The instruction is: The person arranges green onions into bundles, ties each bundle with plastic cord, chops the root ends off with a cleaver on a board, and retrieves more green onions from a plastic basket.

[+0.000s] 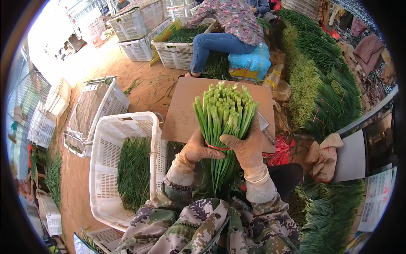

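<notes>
A thick bunch of green chives (224,112) stands upright before me, its pale cut ends on top and its leaves hanging toward my lap. A thin red band (218,147) circles it low down. My gloved left hand (197,149) is wrapped round the bunch's left side, the thumb lying across near the band. On the right side, my gloved right hand (246,148) grips the same bunch, with some fingers hidden behind it. Behind the bunch lies a brown board (182,101). A pale, flat, metallic-looking object (264,125) rests at its right, partly hidden by my hand.
Left of me stands a white crate (99,169) with loose chives (134,171). Red ties (280,150) lie to the right. Long chive piles (315,72) line the right side. Ahead, a person (228,25) sits on a blue bag (252,59) beside another crate (175,55).
</notes>
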### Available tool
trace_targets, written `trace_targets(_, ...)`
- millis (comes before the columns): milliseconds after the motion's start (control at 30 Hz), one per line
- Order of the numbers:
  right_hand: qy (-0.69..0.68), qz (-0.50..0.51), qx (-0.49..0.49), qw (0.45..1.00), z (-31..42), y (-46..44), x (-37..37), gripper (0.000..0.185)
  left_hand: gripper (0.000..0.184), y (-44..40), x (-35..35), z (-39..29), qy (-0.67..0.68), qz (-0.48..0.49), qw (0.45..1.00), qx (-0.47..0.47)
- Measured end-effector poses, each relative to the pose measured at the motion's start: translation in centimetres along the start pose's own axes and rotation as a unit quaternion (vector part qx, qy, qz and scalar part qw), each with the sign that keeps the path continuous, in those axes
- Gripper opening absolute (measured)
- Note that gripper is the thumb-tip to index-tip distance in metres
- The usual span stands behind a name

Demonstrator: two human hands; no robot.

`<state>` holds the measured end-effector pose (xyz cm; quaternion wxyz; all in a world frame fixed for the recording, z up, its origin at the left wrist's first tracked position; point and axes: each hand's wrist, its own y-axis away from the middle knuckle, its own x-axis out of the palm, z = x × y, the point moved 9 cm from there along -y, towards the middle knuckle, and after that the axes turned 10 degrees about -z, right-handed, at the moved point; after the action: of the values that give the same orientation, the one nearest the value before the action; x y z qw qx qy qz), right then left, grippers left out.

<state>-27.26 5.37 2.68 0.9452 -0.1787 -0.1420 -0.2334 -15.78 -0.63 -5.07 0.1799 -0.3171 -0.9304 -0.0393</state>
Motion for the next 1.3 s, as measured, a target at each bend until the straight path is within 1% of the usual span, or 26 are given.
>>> trace_targets(33, 0.000, 0.001, 0.006, 1.000, -0.1, -0.1, -0.2, 0.099, 0.110, 0.0, 0.1, -0.3, -0.015, -0.006, 1.000, 0.021)
trace_targets(100, 0.002, 0.000, 0.014, 1.000, -0.2, 0.1, -0.3, 0.097, 0.114, 0.0, 0.7, -0.9, 0.020, 0.006, 0.999, 0.039)
trace_targets(167, 0.017, -0.004, -0.020, 1.000, 0.2, 0.5, -0.1, 0.095, 0.110, 0.1, 1.0, -0.8, 0.021, 0.000, 1.000, 0.020)
trace_targets(200, 0.057, 0.002, -0.018, 0.998, 0.0, 0.4, -0.3, 0.100, 0.103, 0.1, 0.8, -1.1, 0.007, -0.031, 0.998, 0.056)
trace_targets(233, 0.055, 0.000, -0.015, 0.998, -0.2, 0.3, -0.3, 0.100, 0.103, 0.1, 0.9, -0.9, 0.005, -0.032, 0.998, 0.053)
trace_targets(300, 0.066, 0.002, -0.020, 0.998, -0.3, 0.1, -0.3, 0.107, 0.098, -0.2, 0.7, -0.3, 0.070, -0.050, 0.996, 0.010)
trace_targets(333, 0.090, 0.018, -0.034, 0.995, -0.8, 0.0, -0.4, 0.112, 0.093, -0.2, 0.3, 0.5, 0.058, -0.062, 0.996, -0.006)
trace_targets(433, 0.098, -0.010, -0.049, 0.994, 0.4, 0.3, -2.0, 0.111, 0.093, 0.0, 0.5, 0.1, 0.059, -0.088, 0.994, 0.030)
trace_targets(467, 0.185, -0.032, -0.130, 0.974, 2.7, 0.5, -2.8, 0.100, 0.093, 0.0, 0.7, -0.4, 0.056, -0.089, 0.994, 0.040)
trace_targets(500, 0.272, -0.067, -0.206, 0.938, 4.8, 0.9, -3.6, 0.089, 0.093, 0.0, 0.6, -0.4, 0.057, -0.090, 0.994, 0.040)
trace_targets(567, 0.281, -0.127, -0.176, 0.935, 5.5, 2.2, -6.2, 0.055, 0.094, 0.0, 0.5, -0.3, 0.031, -0.096, 0.994, 0.037)
trace_targets(600, 0.205, -0.122, -0.161, 0.958, 5.8, 2.3, -5.8, 0.028, 0.096, -0.1, 0.5, -0.5, 0.003, -0.101, 0.994, 0.042)
trace_targets(633, 0.206, -0.127, -0.161, 0.957, 6.3, 2.7, -5.6, 0.028, 0.096, -0.1, 0.7, -0.4, 0.003, -0.097, 0.995, 0.040)
trace_targets(700, 0.313, -0.060, -0.116, 0.941, 5.7, 3.0, -4.1, 0.024, 0.100, -0.1, 1.2, -0.5, -0.031, -0.078, 0.995, 0.056)
trace_targets(733, 0.272, -0.066, -0.079, 0.957, 5.0, 2.6, -4.0, 0.024, 0.100, -0.2, 1.5, -0.4, -0.030, -0.077, 0.995, 0.056)
trace_targets(767, 0.273, -0.067, -0.080, 0.956, 5.3, 2.4, -4.2, 0.024, 0.103, -0.2, 1.7, -0.2, -0.011, -0.070, 0.996, 0.050)
trace_targets(833, 0.200, -0.015, 0.033, 0.979, 3.9, 2.2, -4.4, 0.027, 0.107, 0.0, 1.7, 0.0, 0.007, -0.072, 0.996, 0.045)
trace_targets(900, 0.199, 0.003, 0.022, 0.980, 3.7, 2.1, -5.2, 0.025, 0.111, 0.1, 1.8, 0.3, 0.018, -0.058, 0.997, 0.045)
trace_targets(933, 0.190, 0.009, 0.034, 0.981, 3.6, 2.2, -5.5, 0.026, 0.113, -0.2, 2.0, 0.1, -0.053, -0.042, 0.995, 0.076)
trace_targets(967, 0.180, 0.015, 0.045, 0.982, 3.5, 2.3, -5.5, 0.028, 0.113, -0.3, 2.0, 0.3, -0.052, -0.045, 0.995, 0.074)
trace_targets(1000, 0.185, -0.020, 0.049, 0.981, 3.6, 2.4, -5.7, 0.028, 0.113, -0.2, 2.2, -0.1, -0.062, -0.059, 0.992, 0.093)
trace_targets(1033, 0.185, -0.019, 0.052, 0.981, 3.7, 2.4, -5.6, 0.028, 0.112, -0.1, 2.2, -0.4, -0.072, -0.070, 0.989, 0.111)
trace_targets(1133, 0.220, -0.019, 0.097, 0.970, 3.3, 2.3, -6.2, 0.026, 0.114, -0.2, 1.8, 0.5, -0.098, -0.069, 0.985, 0.128)
trace_targets(1200, 0.211, 0.003, 0.165, 0.963, 2.4, 2.2, -6.4, 0.029, 0.116, -0.1, 1.8, 0.4, -0.117, -0.070, 0.981, 0.141)
trace_targets(1233, 0.212, 0.001, 0.165, 0.963, 2.3, 2.1, -6.7, 0.029, 0.116, -0.1, 1.9, 0.5, -0.116, -0.068, 0.981, 0.140)
trace_targets(1300, 0.153, -0.001, 0.189, 0.970, 1.5, 2.2, -7.0, 0.027, 0.117, -0.2, 2.0, 0.3, -0.122, -0.069, 0.978, 0.152)
